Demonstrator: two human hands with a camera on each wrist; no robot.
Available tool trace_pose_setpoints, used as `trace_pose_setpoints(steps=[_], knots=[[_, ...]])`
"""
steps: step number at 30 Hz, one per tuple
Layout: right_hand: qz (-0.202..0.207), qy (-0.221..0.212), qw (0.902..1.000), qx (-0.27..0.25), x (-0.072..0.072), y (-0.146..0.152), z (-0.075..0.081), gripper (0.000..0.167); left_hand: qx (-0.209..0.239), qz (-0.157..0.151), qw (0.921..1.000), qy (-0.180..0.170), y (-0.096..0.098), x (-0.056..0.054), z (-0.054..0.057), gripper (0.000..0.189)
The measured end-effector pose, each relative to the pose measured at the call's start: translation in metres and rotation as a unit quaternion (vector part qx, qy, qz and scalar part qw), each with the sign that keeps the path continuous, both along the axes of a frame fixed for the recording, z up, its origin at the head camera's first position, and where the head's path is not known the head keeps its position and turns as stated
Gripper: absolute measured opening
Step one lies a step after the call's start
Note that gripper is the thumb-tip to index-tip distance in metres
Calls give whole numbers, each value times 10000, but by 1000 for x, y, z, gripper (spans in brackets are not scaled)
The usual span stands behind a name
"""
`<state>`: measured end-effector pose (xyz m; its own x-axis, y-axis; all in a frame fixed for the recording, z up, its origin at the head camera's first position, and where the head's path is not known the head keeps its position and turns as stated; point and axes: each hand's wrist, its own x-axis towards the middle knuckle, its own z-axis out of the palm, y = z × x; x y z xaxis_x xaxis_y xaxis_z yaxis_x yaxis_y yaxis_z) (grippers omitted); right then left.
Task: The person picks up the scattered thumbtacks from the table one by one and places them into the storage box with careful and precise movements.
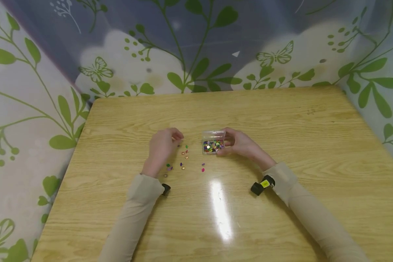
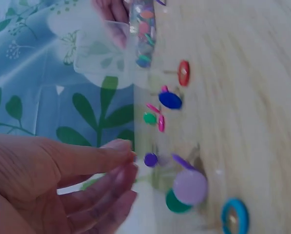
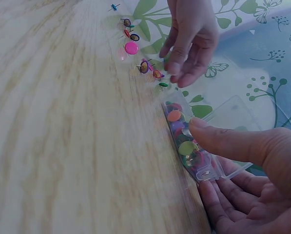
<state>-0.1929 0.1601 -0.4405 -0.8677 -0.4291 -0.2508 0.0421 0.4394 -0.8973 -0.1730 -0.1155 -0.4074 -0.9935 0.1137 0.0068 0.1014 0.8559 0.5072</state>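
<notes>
My left hand is over the left part of the table, beside scattered thumbtacks. In the left wrist view its thumb and forefinger come together, with a small orange edge of a thumbtack showing at the tips; the rest of it is hidden. My right hand holds a small clear plastic box by its right end, thumb on the near edge and fingers behind. The hinged clear lid stands raised at the back. Inside lie many colourful thumbtacks.
Loose thumbtacks in blue, green, pink, purple and gold lie left of the box, some with pins up. A pink thumbtack lies just in front of the box. The wooden table meets a leaf-patterned curtain at the back.
</notes>
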Motion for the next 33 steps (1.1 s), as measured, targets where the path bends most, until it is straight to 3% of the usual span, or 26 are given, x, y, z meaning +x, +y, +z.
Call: trace_pose_setpoints(steps=[5, 11, 22, 33], knots=[[2, 6, 10000, -15, 0, 1, 1, 69, -210, -28, 9990, -381, -5, 2, -2, 10], [41, 44, 10000, -42, 1, 1, 1, 67, -295, 52, 9981, -547, -7, 2, -6, 5], [40, 66, 9999, -139, 0, 1, 2, 66, -221, 202, 9995, -42, -9, 1, -1, 8], [25, 68, 10000, -4, -1, 1, 1, 67, 152, -240, 9996, -81, 11, 5, -1, 5]])
